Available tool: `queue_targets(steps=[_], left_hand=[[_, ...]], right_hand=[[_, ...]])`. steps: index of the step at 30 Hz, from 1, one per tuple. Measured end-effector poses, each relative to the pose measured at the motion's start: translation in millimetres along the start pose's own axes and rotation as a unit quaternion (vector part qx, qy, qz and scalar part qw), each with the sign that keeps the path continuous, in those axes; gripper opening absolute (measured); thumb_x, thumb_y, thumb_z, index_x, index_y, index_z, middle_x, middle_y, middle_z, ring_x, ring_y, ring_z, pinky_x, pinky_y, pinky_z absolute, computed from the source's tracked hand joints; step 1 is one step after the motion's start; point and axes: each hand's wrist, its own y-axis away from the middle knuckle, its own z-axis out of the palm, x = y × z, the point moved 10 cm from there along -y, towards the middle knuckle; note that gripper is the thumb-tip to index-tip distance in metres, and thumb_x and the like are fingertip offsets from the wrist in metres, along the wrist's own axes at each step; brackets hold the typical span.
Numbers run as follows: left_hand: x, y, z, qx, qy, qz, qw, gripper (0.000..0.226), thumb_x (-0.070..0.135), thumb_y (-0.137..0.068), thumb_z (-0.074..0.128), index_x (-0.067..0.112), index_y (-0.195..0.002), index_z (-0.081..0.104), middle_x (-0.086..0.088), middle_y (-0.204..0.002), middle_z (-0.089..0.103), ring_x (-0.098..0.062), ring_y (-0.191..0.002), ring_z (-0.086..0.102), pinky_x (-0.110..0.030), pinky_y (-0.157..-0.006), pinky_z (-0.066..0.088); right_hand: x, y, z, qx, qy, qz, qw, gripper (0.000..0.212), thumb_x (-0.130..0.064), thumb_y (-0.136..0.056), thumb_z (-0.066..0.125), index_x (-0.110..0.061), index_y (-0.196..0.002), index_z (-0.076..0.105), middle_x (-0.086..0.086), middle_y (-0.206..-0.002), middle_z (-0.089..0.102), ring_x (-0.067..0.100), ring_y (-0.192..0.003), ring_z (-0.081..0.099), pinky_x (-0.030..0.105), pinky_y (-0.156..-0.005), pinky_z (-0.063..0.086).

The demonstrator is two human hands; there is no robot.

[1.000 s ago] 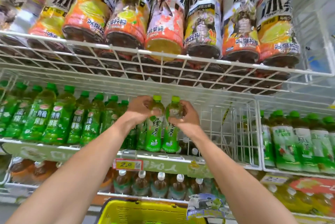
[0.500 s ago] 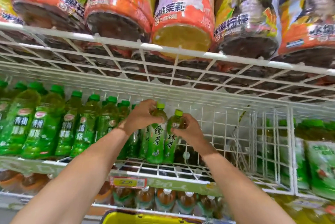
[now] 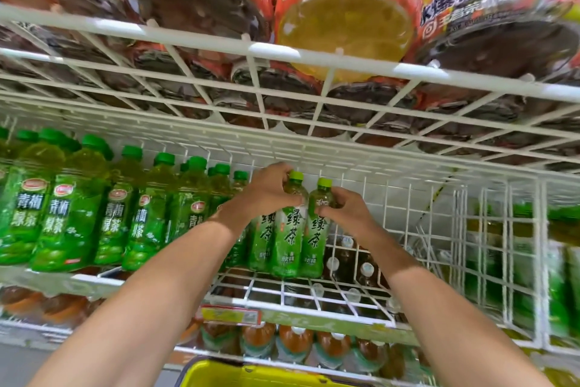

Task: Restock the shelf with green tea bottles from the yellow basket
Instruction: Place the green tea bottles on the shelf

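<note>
left hand: I'm seeing it gripping the left green tea bottle just below the cap.
right hand: it's curling round the right green tea bottle at the shoulder.
bottles: both are standing upright and touching on the wire shelf, right of the row of green bottles.
yellow basket: it's sitting near, below the shelf.
</note>
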Motion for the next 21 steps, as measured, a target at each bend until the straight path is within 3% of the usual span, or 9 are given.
queue_targets(steps=[4, 6, 8, 10, 12, 14, 18, 21], left_hand=[[-3.9, -8.1, 2.1, -0.01, -0.001, 0.0, 1.0, 0.054, 0.035, -0.066, 0.086, 0.029, -0.112, 0.059, 0.005, -0.102, 0.069, -0.013, -0.093, 0.068, -0.043, -0.086, 0.058], [-4.1, -11.4, 7.9, -0.025, -0.026, 0.0, 0.999, 0.051, 0.032, -0.066, 0.085, 0.029, -0.109, 0.057, 0.002, -0.1, 0.069, -0.015, -0.091, 0.069, -0.044, -0.083, 0.059], [-2.6, -15.5, 16.9, -0.045, -0.045, 0.005, 0.998, 0.05, 0.029, -0.066, 0.086, 0.027, -0.107, 0.057, 0.0, -0.098, 0.069, -0.017, -0.089, 0.069, -0.044, -0.08, 0.059], [-1.7, -22.7, 23.0, -0.061, -0.069, 0.008, 0.996, 0.049, 0.026, -0.07, 0.087, 0.022, -0.108, 0.057, -0.001, -0.098, 0.068, -0.015, -0.085, 0.067, -0.036, -0.072, 0.057], [-1.2, -29.4, 25.0, -0.078, -0.098, 0.007, 0.992, 0.048, 0.024, -0.075, 0.085, 0.017, -0.112, 0.056, -0.003, -0.1, 0.065, -0.017, -0.087, 0.065, -0.034, -0.07, 0.055], [-3.8, -34.7, 28.0, -0.1, -0.114, -0.004, 0.988, 0.049, 0.025, -0.078, 0.084, 0.015, -0.116, 0.053, -0.004, -0.104, 0.062, -0.021, -0.092, 0.064, -0.04, -0.079, 0.058], [-9.3, -42.9, 35.2, -0.12, -0.162, -0.003, 0.979, 0.052, 0.032, -0.079, 0.083, 0.017, -0.117, 0.051, -0.003, -0.108, 0.058, -0.022, -0.098, 0.06, -0.041, -0.086, 0.053], [-10.7, -46.8, 38.5, -0.122, -0.166, -0.006, 0.978, 0.055, 0.035, -0.078, 0.084, 0.018, -0.119, 0.051, -0.002, -0.11, 0.058, -0.022, -0.099, 0.06, -0.043, -0.09, 0.053]], right_hand=[[-0.8, -3.5, -0.2, -0.026, 0.005, 0.0, 1.0, 0.037, -0.006, -0.077, 0.081, -0.025, -0.107, 0.072, 0.0, -0.099, 0.077, 0.011, -0.089, 0.072, 0.013, -0.073, 0.053], [4.9, -2.5, -2.9, -0.022, 0.003, 0.007, 1.0, 0.043, -0.007, -0.076, 0.084, -0.02, -0.115, 0.071, 0.0, -0.101, 0.077, 0.01, -0.089, 0.072, 0.014, -0.073, 0.052], [15.0, 1.1, -7.8, -0.002, -0.001, 0.019, 1.0, 0.047, -0.012, -0.075, 0.086, -0.02, -0.119, 0.071, 0.001, -0.1, 0.076, 0.014, -0.09, 0.073, 0.022, -0.076, 0.056], [19.3, 2.0, -11.0, 0.013, -0.003, 0.014, 1.0, 0.041, -0.015, -0.075, 0.086, -0.026, -0.112, 0.073, 0.0, -0.097, 0.077, 0.021, -0.093, 0.073, 0.035, -0.085, 0.06], [17.4, 1.0, -11.5, 0.021, 0.016, 0.001, 1.0, 0.038, -0.017, -0.074, 0.087, -0.033, -0.105, 0.072, -0.004, -0.095, 0.077, 0.019, -0.092, 0.073, 0.039, -0.09, 0.059], [15.2, 2.3, -11.8, 0.038, 0.044, -0.012, 0.998, 0.044, -0.021, -0.071, 0.089, -0.036, -0.108, 0.069, -0.009, -0.098, 0.076, 0.011, -0.091, 0.072, 0.033, -0.089, 0.058], [15.7, 10.9, -16.3, 0.08, 0.074, -0.027, 0.994, 0.055, -0.031, -0.07, 0.091, -0.025, -0.12, 0.069, -0.01, -0.107, 0.073, 0.002, -0.096, 0.066, 0.001, -0.078, 0.043], [17.1, 11.6, -22.5, 0.096, 0.09, -0.03, 0.991, 0.063, -0.038, -0.071, 0.091, -0.02, -0.127, 0.068, -0.006, -0.114, 0.067, 0.007, -0.102, 0.064, 0.003, -0.082, 0.04]])
